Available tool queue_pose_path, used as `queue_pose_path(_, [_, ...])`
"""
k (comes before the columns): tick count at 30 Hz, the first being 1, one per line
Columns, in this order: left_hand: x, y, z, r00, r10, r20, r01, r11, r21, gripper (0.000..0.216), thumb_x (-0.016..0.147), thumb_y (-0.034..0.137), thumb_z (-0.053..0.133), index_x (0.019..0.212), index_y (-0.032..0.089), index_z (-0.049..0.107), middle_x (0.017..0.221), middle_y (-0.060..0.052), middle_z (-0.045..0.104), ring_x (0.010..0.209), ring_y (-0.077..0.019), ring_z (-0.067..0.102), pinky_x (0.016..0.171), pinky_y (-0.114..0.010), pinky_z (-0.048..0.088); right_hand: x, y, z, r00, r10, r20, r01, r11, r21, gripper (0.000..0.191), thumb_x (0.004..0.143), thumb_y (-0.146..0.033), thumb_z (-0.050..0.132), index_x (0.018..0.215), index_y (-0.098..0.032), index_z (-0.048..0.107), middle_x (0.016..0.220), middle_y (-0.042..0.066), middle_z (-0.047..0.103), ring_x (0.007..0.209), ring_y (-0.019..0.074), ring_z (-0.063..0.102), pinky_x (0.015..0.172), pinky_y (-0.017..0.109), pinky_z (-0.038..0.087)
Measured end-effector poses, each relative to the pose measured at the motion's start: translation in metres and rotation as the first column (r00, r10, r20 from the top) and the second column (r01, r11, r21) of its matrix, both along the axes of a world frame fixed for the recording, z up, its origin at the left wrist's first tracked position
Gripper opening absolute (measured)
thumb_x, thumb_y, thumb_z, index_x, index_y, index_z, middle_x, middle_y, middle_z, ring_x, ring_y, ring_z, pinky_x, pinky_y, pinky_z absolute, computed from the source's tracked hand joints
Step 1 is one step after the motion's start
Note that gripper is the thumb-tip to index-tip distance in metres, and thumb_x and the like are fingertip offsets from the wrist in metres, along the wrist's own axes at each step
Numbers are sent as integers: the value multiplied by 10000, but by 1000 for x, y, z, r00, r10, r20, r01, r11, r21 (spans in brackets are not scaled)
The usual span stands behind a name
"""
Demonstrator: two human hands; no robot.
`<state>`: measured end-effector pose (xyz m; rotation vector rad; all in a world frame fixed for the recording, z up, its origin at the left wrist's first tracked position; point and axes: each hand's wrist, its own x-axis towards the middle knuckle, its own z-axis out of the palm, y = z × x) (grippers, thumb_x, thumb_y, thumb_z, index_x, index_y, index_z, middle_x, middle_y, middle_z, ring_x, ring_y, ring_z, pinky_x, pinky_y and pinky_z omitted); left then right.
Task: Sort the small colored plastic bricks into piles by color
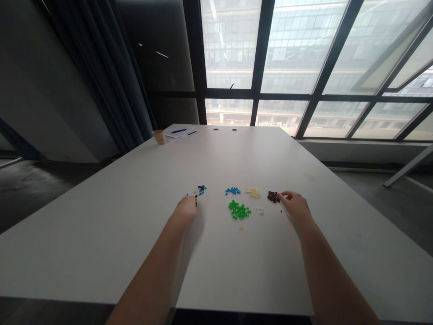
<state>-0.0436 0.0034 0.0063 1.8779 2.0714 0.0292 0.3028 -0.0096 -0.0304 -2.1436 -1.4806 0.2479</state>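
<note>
While my right hand pinches at one dark-brown bead pile, my left hand, curled, touches scattered blue beads; five sorted piles.

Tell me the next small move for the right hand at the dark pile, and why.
Probably pinch one piece: the right hand already has its fingertips at the edge of the dark brown pile, while the left hand rests by a small mixed cluster on the table.

paper cup, papers, table
</note>
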Motion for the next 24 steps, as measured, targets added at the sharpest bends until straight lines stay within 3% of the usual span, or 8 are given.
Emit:
queue_pose_path(11, [5, -6, -2, 991, -128, 45, 128, 992, 3, 213, 586, 26, 423, 728, 158, 511, 733, -42, 563, 655, -153, 494, 524, -231, 268, -18, -9, 17, 994, 106, -33, -102, 990, 100, 298, 731, -410, 486, 764, -182, 677, 617, 28, 593, 575, 142, 519, 532, 229, 339])
queue_pose_path(16, [21, -10, 9, 942, -206, 266, 186, 978, 98, 189, 622, 21, 419, 706, 169, 503, 721, -16, 567, 647, -126, 501, 576, -222, 332, -33, -13, 22, 980, 185, -71, -175, 975, 134, 284, 738, -386, 474, 739, -182, 670, 572, 14, 578, 552, 138, 509, 538, 231, 337])
queue_pose_path(18, [28, -10, 10, 872, -241, 425, 196, 969, 149, 116, 645, 67, 460, 685, 169, 495, 719, -14, 579, 670, -128, 521, 610, -228, 365, -41, -14, 23, 964, 253, -78, -240, 959, 151, 271, 738, -367, 473, 742, -177, 668, 565, 11, 566, 551, 136, 501, 543, 231, 339])
queue_pose_path(20, [34, -11, 9, 753, -236, 614, 184, 972, 147, 72, 642, 117, 519, 681, 169, 489, 730, -16, 597, 692, -135, 547, 636, -240, 398, -48, -15, 22, 937, 340, -77, -322, 929, 183, 266, 742, -354, 471, 756, -172, 664, 567, 10, 550, 555, 136, 490, 549, 234, 341])
queue_pose_path(24, [47, -14, 1, 361, -135, 923, 141, 986, 89, 181, 601, 188, 634, 718, 158, 498, 740, -28, 622, 725, -142, 587, 712, -285, 446, -60, -17, 21, 884, 463, -61, -432, 861, 270, 231, 751, -314, 475, 747, -172, 657, 569, 5, 520, 563, 132, 467, 565, 237, 348])
